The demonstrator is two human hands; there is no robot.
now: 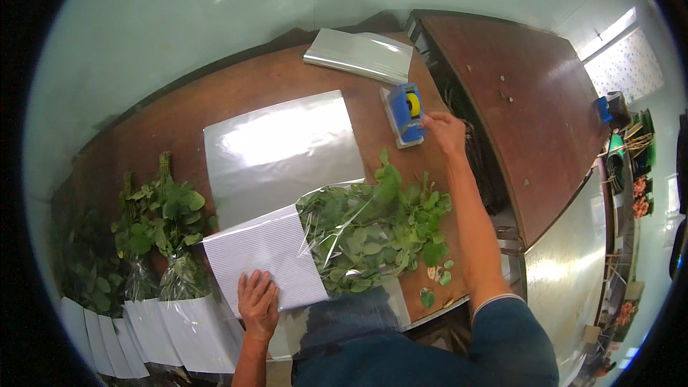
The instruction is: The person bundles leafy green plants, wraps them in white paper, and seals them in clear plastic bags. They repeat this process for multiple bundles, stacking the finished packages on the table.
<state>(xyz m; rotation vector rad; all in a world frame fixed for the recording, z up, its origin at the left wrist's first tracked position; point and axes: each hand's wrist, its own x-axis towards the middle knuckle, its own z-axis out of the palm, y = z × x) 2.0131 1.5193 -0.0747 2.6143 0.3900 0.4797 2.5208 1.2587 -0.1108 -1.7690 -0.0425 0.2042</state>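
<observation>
My left hand (258,304) lies flat, fingers stretched, on a white ribbed wrapping sheet (269,258) folded round one end of a bunch of cut leafy stems (358,233). Clear film covers part of the leaves, and the leafy tips poke out at the right. At the far right of the table stands a blue tape dispenser (398,116) on a pale base, with a roll of yellow-cored tape (413,105) in it. My right hand (446,132) reaches to its front end, fingertips pinched at the tape; the strip itself is hard to make out.
A flat stack of shiny clear sheets (287,143) lies behind the bunch. More folded film (358,55) rests at the back edge. Wrapped leafy bunches (183,272) stand in white sleeves at the left. Loose leaves (428,297) lie near the front edge. A second brown table (509,100) is at right.
</observation>
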